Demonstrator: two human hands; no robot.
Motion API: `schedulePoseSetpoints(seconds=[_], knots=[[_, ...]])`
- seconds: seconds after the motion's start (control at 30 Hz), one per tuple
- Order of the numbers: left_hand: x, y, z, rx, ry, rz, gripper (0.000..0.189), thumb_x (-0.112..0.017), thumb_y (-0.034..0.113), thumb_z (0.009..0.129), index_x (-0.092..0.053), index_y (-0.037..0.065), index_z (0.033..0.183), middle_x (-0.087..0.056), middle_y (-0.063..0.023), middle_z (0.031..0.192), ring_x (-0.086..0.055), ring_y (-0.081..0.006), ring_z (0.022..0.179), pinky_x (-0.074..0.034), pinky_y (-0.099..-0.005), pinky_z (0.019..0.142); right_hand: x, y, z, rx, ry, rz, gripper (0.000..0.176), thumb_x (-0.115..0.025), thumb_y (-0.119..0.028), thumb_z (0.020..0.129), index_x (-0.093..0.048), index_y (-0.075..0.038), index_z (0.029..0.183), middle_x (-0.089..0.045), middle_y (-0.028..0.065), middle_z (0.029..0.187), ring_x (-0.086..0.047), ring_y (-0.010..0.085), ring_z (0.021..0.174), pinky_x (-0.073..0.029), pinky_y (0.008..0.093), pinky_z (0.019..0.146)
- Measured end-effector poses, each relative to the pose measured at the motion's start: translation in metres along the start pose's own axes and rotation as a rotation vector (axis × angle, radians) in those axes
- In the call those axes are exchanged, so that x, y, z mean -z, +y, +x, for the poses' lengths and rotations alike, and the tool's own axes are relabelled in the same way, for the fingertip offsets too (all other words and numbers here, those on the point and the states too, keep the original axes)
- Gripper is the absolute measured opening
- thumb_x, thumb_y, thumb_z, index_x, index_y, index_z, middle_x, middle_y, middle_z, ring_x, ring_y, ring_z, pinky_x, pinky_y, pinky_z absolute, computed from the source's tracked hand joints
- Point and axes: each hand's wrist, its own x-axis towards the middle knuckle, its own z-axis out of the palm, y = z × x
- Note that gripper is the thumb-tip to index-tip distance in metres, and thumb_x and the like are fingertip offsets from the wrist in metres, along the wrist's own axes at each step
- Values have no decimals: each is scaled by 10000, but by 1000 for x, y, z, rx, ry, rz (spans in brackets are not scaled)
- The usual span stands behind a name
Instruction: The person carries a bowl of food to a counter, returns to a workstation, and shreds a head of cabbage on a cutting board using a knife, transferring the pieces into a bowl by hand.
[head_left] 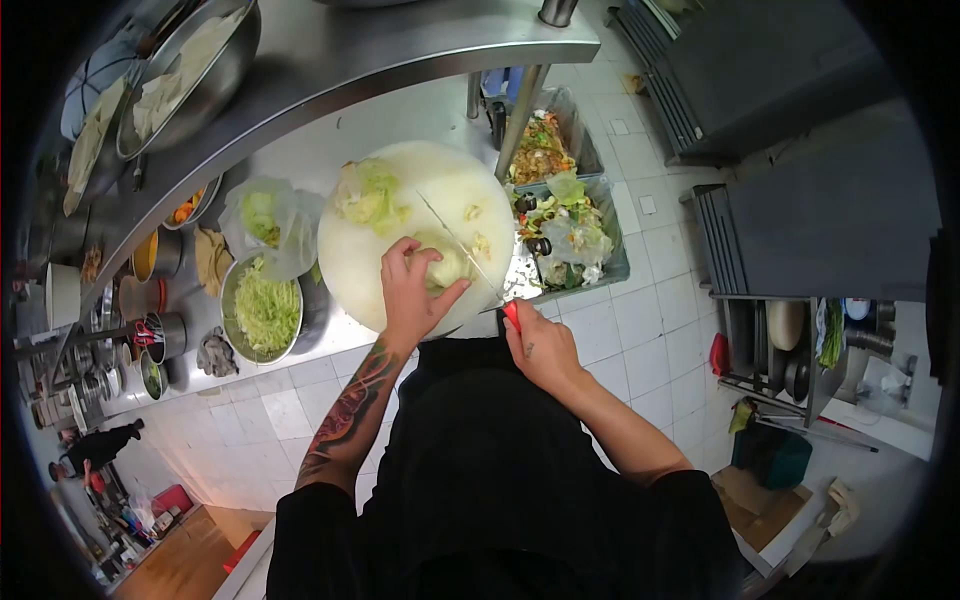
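On a round white cutting board (365, 285), my left hand (412, 290) grips a pale green head of lettuce (447, 262), fingers curled over its side. My right hand (543, 348) is wrapped around the red handle of a long knife (462, 243). Its blade slants across the board, close beside the lettuce on the right. Loose lettuce leaves (370, 195) lie at the board's upper left, and small scraps (481, 245) sit to the right of the blade. Left of the board stands a metal bowl of shredded lettuce (265, 310).
Two bins of food scraps (575, 235) (543, 145) stand just right of the counter. A steel shelf (400, 50) spans above the board's far side. A plastic bag with lettuce (262, 220) and a grey cloth (216, 355) lie left. Another person (100, 447) is far left.
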Motion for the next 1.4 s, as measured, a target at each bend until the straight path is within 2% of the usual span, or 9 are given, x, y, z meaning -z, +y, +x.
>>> schedulePoseSetpoints(seconds=[0.17, 0.23, 0.3, 0.4, 0.47, 0.57, 0.7, 1.0, 1.4], knots=[[-4, 7, -6, 54, 79, 43, 630, -966, 387, 753, -628, 104, 1203, -492, -209, 1301, -511, -420, 1206, -445, -527, 1035, -5, -5, 6, 63, 114, 77, 227, -607, -225, 1055, -568, -13, 1127, -725, 257, 807, -697, 489, 724, -550, 587, 647], [-5, 9, -8, 56, 85, 52, 625, -964, 373, 756, -627, 103, 1208, -490, -211, 1293, -510, -419, 1203, -445, -528, 1032, -19, 11, 16, -119, -203, -96, 230, -566, -233, 1068, -578, -6, 1100, -744, 253, 881, -721, 474, 778, -573, 577, 656], [-5, 7, -5, 63, 100, 66, 620, -961, 358, 759, -626, 102, 1214, -489, -212, 1285, -509, -419, 1199, -445, -529, 1029, -8, 6, 20, -119, -205, -110, 237, -563, -239, 1070, -579, -4, 1098, -742, 260, 872, -720, 481, 775, -567, 587, 655], [9, -6, -1, 86, 27, 12, 554, -947, 288, 773, -639, 97, 1192, -507, -213, 1333, -502, -425, 1257, -439, -532, 1069, 3, 25, 15, -106, -147, -107, 241, -565, -240, 1070, -579, -1, 1103, -734, 270, 842, -717, 493, 762, -558, 601, 657], [33, -24, 3, -89, -225, -204, 494, -924, 195, 776, -659, 92, 1179, -532, -201, 1409, -485, -422, 1341, -426, -522, 1124, 5, 46, 10, -143, -15, -108, 249, -578, -242, 1069, -569, -3, 1138, -724, 266, 799, -709, 498, 740, -554, 604, 665], [64, -19, 6, -163, -354, -145, 474, -901, 122, 772, -677, 90, 1189, -544, -158, 1481, -459, -417, 1416, -410, -516, 1174, 20, 34, 4, -140, 17, -63, 261, -582, -257, 1074, -559, -11, 1158, -719, 265, 792, -706, 496, 739, -554, 603, 670], [52, -3, -7, 9, -182, -245, 476, -874, 68, 774, -686, 93, 1211, -552, -132, 1497, -466, -418, 1428, -414, -509, 1185, 0, 32, 13, -95, -75, -48, 235, -595, -233, 1070, -554, -14, 1145, -713, 261, 776, -702, 482, 713, -546, 597, 645], [55, -17, 15, -114, -398, -350, 398, -736, -121, 799, -707, 74, 1144, -627, -84, 1466, -537, -369, 1395, -448, -465, 1175, 27, 18, 39, 170, -41, -152, 233, -633, -233, 1055, -561, -12, 1075, -719, 223, 761, -698, 438, 655, -550, 539, 580], [52, -7, 11, -115, -349, -268, 398, -807, -48, 785, -639, 88, 1120, -609, -77, 1469, -483, -389, 1427, -439, -484, 1170, 40, 23, 42, 72, -139, -128, 283, -629, -297, 1062, -573, -19, 1072, -714, 239, 773, -702, 472, 728, -551, 580, 662]])
